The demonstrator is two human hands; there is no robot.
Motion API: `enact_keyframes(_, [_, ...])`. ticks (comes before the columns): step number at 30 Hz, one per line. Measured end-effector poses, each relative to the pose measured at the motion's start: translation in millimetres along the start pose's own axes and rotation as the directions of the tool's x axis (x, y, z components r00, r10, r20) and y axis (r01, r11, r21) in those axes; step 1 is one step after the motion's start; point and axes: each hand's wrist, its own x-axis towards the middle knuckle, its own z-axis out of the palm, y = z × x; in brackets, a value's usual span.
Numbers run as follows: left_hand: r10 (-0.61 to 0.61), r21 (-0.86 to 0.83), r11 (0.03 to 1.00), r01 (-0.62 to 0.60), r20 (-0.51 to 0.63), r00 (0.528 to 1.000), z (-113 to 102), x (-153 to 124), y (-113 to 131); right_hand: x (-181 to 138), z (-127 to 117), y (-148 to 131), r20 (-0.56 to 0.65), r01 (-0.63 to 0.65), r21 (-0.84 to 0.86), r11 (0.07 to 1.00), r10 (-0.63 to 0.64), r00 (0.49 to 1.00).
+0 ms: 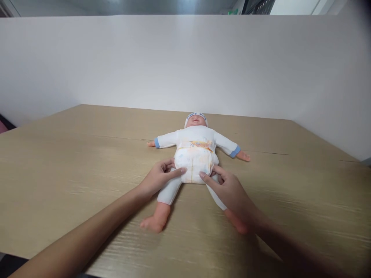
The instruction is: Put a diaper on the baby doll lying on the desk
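Baby doll [196,143] lies face-up mid-table, arms spread, in a white suit with blue cuffs. Diaper [193,164] on its hips, printed band at waist; print illegible. Cap [196,116] carries blue lettering, too small to read. Left hand [158,178] pinches the diaper's left edge; right hand [228,190] grips its right edge, probably closed. Wooden table [72,162], white partition [185,61] behind.

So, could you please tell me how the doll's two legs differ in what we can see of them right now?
The doll's leg by the left hand lies fully in view, its bare foot showing on the table. The leg by the right hand is largely covered by that hand and wrist, and only a bit of its foot shows. Both are splayed outward, wear white sleeves and come out of the diaper, whose lower edge both hands touch.
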Motion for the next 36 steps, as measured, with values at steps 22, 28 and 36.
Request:
enact_keyframes(22, [-0.044,-0.102,0.994,0.041,-0.031,0.999,-3.0,-0.6,-0.7,-6.5,4.4,11.4,-0.181,0.145,-0.185,0.972,-0.179,0.967])
enact_keyframes(28, [-0.023,-0.108,0.994,0.022,-0.002,1.0,-7.5,0.2,-0.4,-3.6,3.0,15.6,-0.209,0.228,-0.203,0.952,-0.27,0.94])
enact_keyframes(36, [-0.038,-0.092,0.995,0.035,-0.035,0.999,-9.0,-3.2,3.4,-5.9,-9.7,6.8,-0.104,0.165,-0.199,0.966,-0.189,0.977])
